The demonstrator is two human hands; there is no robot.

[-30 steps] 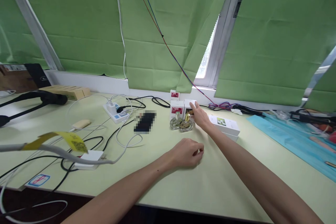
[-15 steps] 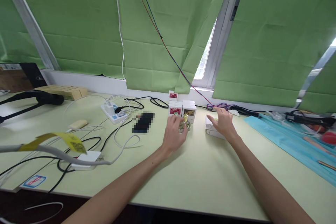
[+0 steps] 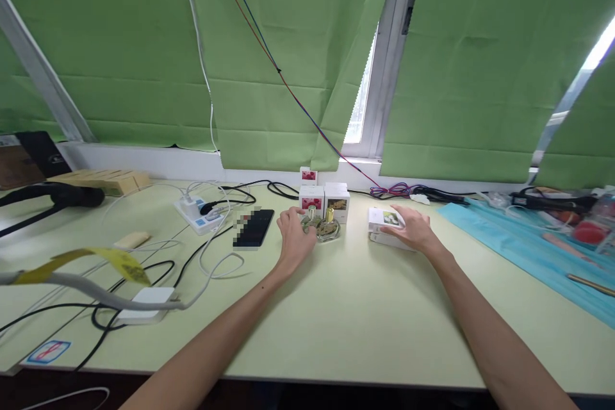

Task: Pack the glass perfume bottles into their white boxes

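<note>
My left hand is at the left edge of a clear round perfume bottle, its thumb in front and its fingers apart on the far side; part of the bottle is hidden. A second perfume bottle with a gold cap stands against it on the right. Behind them are a white box with a pink flower picture and a white box with a darker picture. My right hand grips a small white box with a green picture, lying on another white box.
A dark phone, partly pixelated, lies left of the bottles. Farther left are a power strip, loose cables and a white adapter. Blue plastic sheeting covers the right side. A small flower-picture box stands at the back.
My left hand has drawn back to the left, uncovering more of both bottles. My right hand's fingers have come down around the upper white box. The view has shifted slightly.
</note>
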